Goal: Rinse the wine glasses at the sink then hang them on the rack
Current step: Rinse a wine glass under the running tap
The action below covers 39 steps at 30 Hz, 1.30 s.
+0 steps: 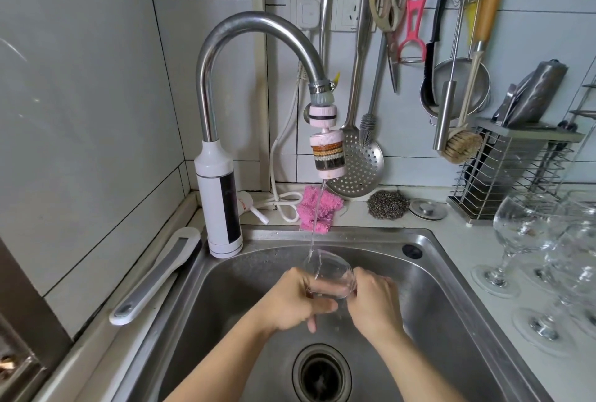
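Glistening clear wine glass [329,275], tilted, rim toward thin stream [317,214]

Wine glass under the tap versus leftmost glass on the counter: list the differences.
The rinsed glass is tilted, rim toward the water stream; the counter glass stands upright on its foot. The left hand and right hand grip the rinsed glass over the sink; no hand touches the counter glass. Both are clear.
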Each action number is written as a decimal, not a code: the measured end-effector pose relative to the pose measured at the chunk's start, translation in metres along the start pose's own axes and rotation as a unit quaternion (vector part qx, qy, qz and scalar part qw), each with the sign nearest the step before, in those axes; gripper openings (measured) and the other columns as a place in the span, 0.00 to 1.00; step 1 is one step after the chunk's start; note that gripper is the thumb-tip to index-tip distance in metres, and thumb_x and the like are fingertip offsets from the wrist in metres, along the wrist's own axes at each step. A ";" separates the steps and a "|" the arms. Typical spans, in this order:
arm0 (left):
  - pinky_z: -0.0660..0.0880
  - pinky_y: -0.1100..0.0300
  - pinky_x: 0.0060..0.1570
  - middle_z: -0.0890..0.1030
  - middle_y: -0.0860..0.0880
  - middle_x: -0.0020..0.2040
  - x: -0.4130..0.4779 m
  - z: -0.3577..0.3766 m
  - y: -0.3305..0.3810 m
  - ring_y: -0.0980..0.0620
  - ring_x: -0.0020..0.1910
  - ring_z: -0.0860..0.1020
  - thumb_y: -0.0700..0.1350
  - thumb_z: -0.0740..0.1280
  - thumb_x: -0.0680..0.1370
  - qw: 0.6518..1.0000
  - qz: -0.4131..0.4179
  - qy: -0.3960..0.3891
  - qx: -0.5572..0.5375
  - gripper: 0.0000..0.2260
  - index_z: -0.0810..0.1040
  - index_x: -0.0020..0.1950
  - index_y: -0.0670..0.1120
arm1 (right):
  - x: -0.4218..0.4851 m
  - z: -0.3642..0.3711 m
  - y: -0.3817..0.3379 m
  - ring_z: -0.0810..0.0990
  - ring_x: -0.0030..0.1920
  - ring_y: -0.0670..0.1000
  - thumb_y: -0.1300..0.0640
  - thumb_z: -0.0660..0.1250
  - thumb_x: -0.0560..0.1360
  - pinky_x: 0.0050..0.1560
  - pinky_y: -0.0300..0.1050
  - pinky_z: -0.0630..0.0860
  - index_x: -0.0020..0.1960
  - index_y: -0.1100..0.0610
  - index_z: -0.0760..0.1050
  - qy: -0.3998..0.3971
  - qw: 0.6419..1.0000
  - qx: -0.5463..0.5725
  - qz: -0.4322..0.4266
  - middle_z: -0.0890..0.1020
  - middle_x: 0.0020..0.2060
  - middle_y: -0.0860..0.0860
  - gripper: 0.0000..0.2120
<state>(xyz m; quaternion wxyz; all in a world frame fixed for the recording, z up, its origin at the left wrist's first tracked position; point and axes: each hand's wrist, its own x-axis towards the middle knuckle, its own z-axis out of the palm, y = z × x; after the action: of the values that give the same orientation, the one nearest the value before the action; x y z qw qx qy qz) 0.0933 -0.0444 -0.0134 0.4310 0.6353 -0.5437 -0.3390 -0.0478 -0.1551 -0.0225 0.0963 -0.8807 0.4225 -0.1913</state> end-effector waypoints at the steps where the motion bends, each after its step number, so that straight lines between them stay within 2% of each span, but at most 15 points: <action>1: 0.75 0.68 0.32 0.87 0.58 0.54 0.000 0.000 -0.002 0.52 0.25 0.79 0.42 0.75 0.76 1.000 0.004 0.010 0.007 0.11 0.88 0.53 0.58 | -0.001 -0.002 0.000 0.81 0.53 0.52 0.54 0.66 0.76 0.53 0.45 0.68 0.52 0.50 0.77 0.000 1.000 0.004 0.000 0.84 0.51 0.48 0.06; 4: 0.75 0.66 0.35 0.88 0.60 0.47 0.002 -0.002 -0.003 0.59 0.25 0.79 0.48 0.77 0.75 0.982 0.018 0.094 0.163 0.06 0.89 0.49 0.58 | -0.003 -0.007 -0.001 0.80 0.49 0.54 0.50 0.72 0.73 0.42 0.45 0.64 0.43 0.50 0.72 -0.006 0.999 0.030 0.012 0.84 0.46 0.49 0.09; 6: 0.79 0.61 0.47 0.87 0.63 0.49 0.002 -0.003 -0.003 0.62 0.41 0.84 0.49 0.78 0.73 0.955 0.023 0.144 0.258 0.07 0.88 0.48 0.60 | -0.003 -0.006 -0.001 0.80 0.48 0.54 0.49 0.73 0.72 0.41 0.45 0.63 0.43 0.51 0.71 -0.012 0.999 0.030 0.013 0.84 0.45 0.49 0.11; 8: 0.80 0.59 0.50 0.86 0.65 0.50 0.001 -0.004 -0.002 0.63 0.44 0.84 0.47 0.78 0.71 0.969 0.024 0.117 0.216 0.10 0.87 0.49 0.61 | -0.003 -0.005 -0.001 0.81 0.49 0.55 0.50 0.72 0.73 0.40 0.45 0.65 0.47 0.53 0.75 -0.022 0.999 0.029 0.015 0.84 0.47 0.49 0.09; 10: 0.78 0.62 0.35 0.87 0.61 0.49 -0.002 -0.004 0.003 0.60 0.29 0.80 0.47 0.78 0.72 0.997 0.009 0.031 0.071 0.11 0.88 0.51 0.61 | -0.003 -0.003 -0.002 0.81 0.51 0.56 0.50 0.70 0.73 0.41 0.46 0.68 0.49 0.53 0.76 -0.029 0.999 0.035 0.019 0.84 0.48 0.49 0.08; 12: 0.72 0.63 0.27 0.88 0.55 0.46 -0.003 -0.004 0.004 0.57 0.22 0.74 0.48 0.78 0.75 0.999 0.009 0.032 0.015 0.07 0.88 0.50 0.60 | -0.003 -0.003 -0.002 0.81 0.52 0.56 0.47 0.72 0.72 0.43 0.46 0.70 0.48 0.52 0.75 -0.030 0.998 0.046 0.022 0.84 0.48 0.49 0.11; 15: 0.75 0.62 0.37 0.86 0.59 0.38 0.000 -0.004 0.002 0.61 0.32 0.79 0.55 0.80 0.70 0.981 0.019 0.139 0.137 0.04 0.87 0.39 0.60 | -0.004 -0.003 -0.003 0.80 0.52 0.55 0.47 0.71 0.73 0.47 0.47 0.71 0.45 0.50 0.69 -0.034 0.998 0.056 0.024 0.82 0.48 0.48 0.12; 18: 0.70 0.73 0.41 0.84 0.67 0.39 0.000 -0.007 -0.001 0.67 0.41 0.80 0.60 0.80 0.66 0.944 -0.010 0.210 0.255 0.09 0.85 0.38 0.59 | -0.002 -0.002 -0.002 0.79 0.51 0.54 0.51 0.68 0.75 0.45 0.47 0.69 0.44 0.51 0.67 -0.030 0.997 0.071 0.016 0.80 0.49 0.49 0.09; 24: 0.73 0.67 0.28 0.88 0.60 0.45 -0.003 -0.006 0.002 0.56 0.22 0.78 0.47 0.77 0.75 0.997 0.002 0.047 0.054 0.05 0.88 0.43 0.59 | -0.005 -0.004 -0.002 0.80 0.51 0.55 0.50 0.70 0.75 0.45 0.47 0.69 0.45 0.50 0.66 -0.041 0.997 0.061 -0.009 0.82 0.50 0.48 0.12; 26: 0.74 0.67 0.32 0.87 0.61 0.41 -0.002 -0.005 0.002 0.54 0.26 0.80 0.49 0.79 0.73 0.992 0.014 0.090 0.088 0.04 0.87 0.40 0.57 | -0.005 -0.004 -0.002 0.80 0.51 0.56 0.49 0.70 0.76 0.43 0.47 0.66 0.45 0.50 0.66 -0.040 0.997 0.062 -0.004 0.83 0.49 0.48 0.13; 30: 0.68 0.68 0.39 0.83 0.67 0.36 -0.001 -0.008 0.003 0.65 0.34 0.77 0.58 0.81 0.66 0.953 0.015 0.217 0.209 0.08 0.85 0.37 0.59 | -0.003 -0.003 -0.004 0.81 0.53 0.57 0.48 0.68 0.76 0.47 0.49 0.71 0.49 0.52 0.67 -0.022 0.997 0.073 0.014 0.84 0.49 0.50 0.12; 33: 0.75 0.63 0.39 0.83 0.67 0.34 -0.003 -0.004 0.007 0.62 0.26 0.78 0.50 0.79 0.72 0.992 0.006 0.091 0.093 0.07 0.86 0.45 0.64 | -0.003 -0.001 -0.003 0.80 0.56 0.57 0.52 0.68 0.76 0.53 0.50 0.70 0.50 0.51 0.66 -0.007 0.998 0.060 0.028 0.84 0.51 0.50 0.11; 35: 0.78 0.61 0.37 0.87 0.62 0.45 -0.005 -0.002 0.008 0.57 0.24 0.80 0.46 0.76 0.76 1.000 -0.009 0.009 0.024 0.09 0.88 0.50 0.61 | -0.003 0.000 -0.001 0.80 0.54 0.57 0.54 0.68 0.75 0.54 0.49 0.67 0.48 0.50 0.63 -0.004 0.998 0.049 0.029 0.84 0.50 0.49 0.12; 37: 0.78 0.63 0.34 0.87 0.60 0.51 -0.003 0.000 0.007 0.55 0.25 0.80 0.45 0.75 0.76 0.999 0.005 0.026 0.034 0.05 0.89 0.49 0.54 | -0.002 0.001 0.001 0.80 0.54 0.56 0.53 0.69 0.74 0.53 0.49 0.67 0.48 0.49 0.63 -0.011 0.998 0.051 0.030 0.84 0.50 0.49 0.14; 39: 0.80 0.59 0.36 0.87 0.61 0.44 -0.001 -0.001 0.005 0.58 0.30 0.82 0.49 0.78 0.73 0.989 0.012 0.110 0.103 0.01 0.89 0.43 0.55 | -0.002 0.003 0.000 0.81 0.55 0.55 0.50 0.71 0.74 0.54 0.48 0.69 0.51 0.50 0.67 -0.016 0.997 0.071 0.029 0.84 0.50 0.49 0.13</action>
<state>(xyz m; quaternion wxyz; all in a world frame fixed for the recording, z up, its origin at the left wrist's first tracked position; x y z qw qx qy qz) 0.0917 -0.0437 -0.0083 0.4244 0.7031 -0.5326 -0.2046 -0.0478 -0.1538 -0.0254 0.1707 -0.8618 0.4320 -0.2041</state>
